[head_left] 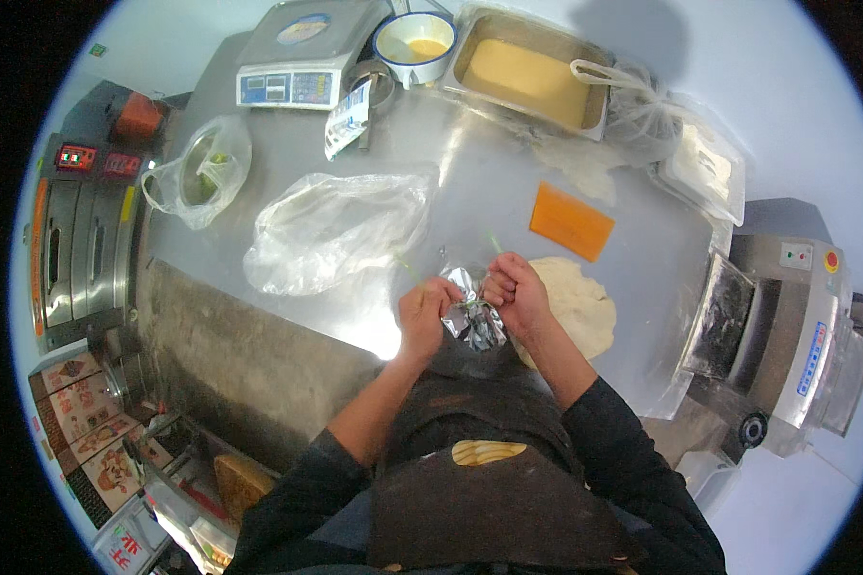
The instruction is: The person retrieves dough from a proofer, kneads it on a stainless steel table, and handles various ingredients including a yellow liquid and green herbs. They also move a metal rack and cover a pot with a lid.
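Observation:
Close to my body, at the table's near edge, a crumpled silver foil bag (477,324) stands between my hands. A thin green tie runs across its gathered neck. My left hand (426,312) is closed in a pinch on the tie's left side, and a green end pokes out beyond its fingers. With fingers curled, my right hand (516,295) grips the tie's other side, its green end pointing up. Partly behind my right hand and forearm lies a flattened pale dough (577,309). What is inside the bag is hidden.
An orange scraper (571,222) lies beyond the dough. Left of centre spreads a clear plastic bag (340,230). At the back stand a scale (292,72), a white enamel pot (414,48) and a metal tray (523,81) of yellow liquid. A machine (786,316) adjoins the right side.

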A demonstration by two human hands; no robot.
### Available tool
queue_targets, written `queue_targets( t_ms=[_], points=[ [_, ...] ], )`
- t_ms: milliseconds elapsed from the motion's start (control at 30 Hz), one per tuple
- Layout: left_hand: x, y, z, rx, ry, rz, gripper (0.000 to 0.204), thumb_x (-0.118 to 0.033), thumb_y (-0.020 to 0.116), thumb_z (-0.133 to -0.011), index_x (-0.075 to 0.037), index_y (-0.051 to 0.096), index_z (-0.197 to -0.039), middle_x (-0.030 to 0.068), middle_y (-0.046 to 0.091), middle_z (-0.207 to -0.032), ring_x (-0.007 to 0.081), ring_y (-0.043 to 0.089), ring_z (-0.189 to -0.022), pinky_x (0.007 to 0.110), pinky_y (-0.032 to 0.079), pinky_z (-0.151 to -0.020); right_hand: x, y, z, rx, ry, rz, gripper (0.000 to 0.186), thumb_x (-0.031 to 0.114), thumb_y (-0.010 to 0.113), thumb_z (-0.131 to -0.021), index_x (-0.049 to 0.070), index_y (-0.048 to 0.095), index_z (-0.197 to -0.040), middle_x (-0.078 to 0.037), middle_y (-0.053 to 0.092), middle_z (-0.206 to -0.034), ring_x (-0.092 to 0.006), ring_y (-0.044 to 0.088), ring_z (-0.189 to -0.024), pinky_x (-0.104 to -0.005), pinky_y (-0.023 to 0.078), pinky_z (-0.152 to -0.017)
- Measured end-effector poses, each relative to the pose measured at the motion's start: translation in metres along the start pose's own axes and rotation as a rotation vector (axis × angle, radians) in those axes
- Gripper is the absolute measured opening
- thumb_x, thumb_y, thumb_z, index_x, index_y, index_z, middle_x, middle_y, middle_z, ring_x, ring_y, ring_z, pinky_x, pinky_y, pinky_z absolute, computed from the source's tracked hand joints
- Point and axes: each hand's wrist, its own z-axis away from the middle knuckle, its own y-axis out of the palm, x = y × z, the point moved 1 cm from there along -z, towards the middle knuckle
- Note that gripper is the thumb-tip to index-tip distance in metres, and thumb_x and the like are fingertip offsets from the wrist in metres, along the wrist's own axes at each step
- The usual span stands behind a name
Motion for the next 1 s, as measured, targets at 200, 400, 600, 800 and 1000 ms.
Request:
queue_targets(
  t_ms=[200, 400, 600, 800, 1000],
  points=[
    [0.011, 0.005, -0.005, 0.067, -0.103, 0.192, 0.042, -0.018, 0.047, -0.104, -0.005, 0.047, -0.064, 0.0059, 0.051, -0.065, 0.0152, 0.05, -0.064, 0.03, 0.039, -0.059, -0.002, 0.003, 0.002, -0.073, -0.117, 0.11, 0.022, 0.013, 0.058, -0.098, 0.009, 0.052, -0.077, 0.006, 0.029, -0.058, -0.0076, 0.028, -0.049, -0.0267, 0.025, -0.045],
    [0.01, 0.006, -0.004, 0.131, -0.059, 0.122, 0.043, -0.018, 0.047, -0.103, -0.003, 0.049, -0.063, 0.0055, 0.05, -0.063, 0.0158, 0.051, -0.063, 0.03, 0.04, -0.06, -0.011, -0.018, 0.002, -0.143, -0.241, 0.294, 0.014, 0.014, 0.064, -0.093, 0.006, 0.061, -0.083, 0.001, 0.049, -0.065, -0.0083, 0.041, -0.05, -0.0262, 0.03, -0.045],
    [0.015, 0.002, -0.009, 0.139, -0.143, 0.268, 0.045, -0.024, 0.045, -0.105, -0.002, 0.051, -0.066, 0.0065, 0.052, -0.063, 0.0164, 0.054, -0.064, 0.031, 0.043, -0.061, -0.002, 0.001, 0.013, -0.095, -0.283, 0.295, 0.021, 0.015, 0.061, -0.101, 0.005, 0.059, -0.083, 0.004, 0.041, -0.062, -0.0083, 0.038, -0.051, -0.0254, 0.031, -0.049],
    [-0.008, 0.016, -0.04, 0.375, -0.251, -0.258, 0.053, -0.037, 0.043, -0.107, 0.003, 0.061, -0.077, 0.0129, 0.06, -0.065, 0.023, 0.062, -0.065, 0.039, 0.048, -0.063, 0.011, 0.028, 0.019, 0.15, -0.736, 0.969, 0.012, 0.012, 0.063, -0.099, 0.001, 0.067, -0.096, -0.005, 0.062, -0.083, -0.02, 0.062, -0.078, -0.0333, 0.05, -0.072],
    [0.036, 0.014, -0.055, 0.476, 0.08, -0.593, 0.056, -0.041, 0.042, -0.106, 0.006, 0.064, -0.085, 0.0201, 0.064, -0.071, 0.0308, 0.065, -0.068, 0.042, 0.048, -0.064, 0.035, 0.055, 0.008, 0.36, -0.964, 1.54, 0.013, 0.016, 0.062, -0.095, 0.006, 0.067, -0.1, -0.015, 0.068, -0.098, -0.0385, 0.065, -0.087, -0.0446, 0.053, -0.08]
  ],
)
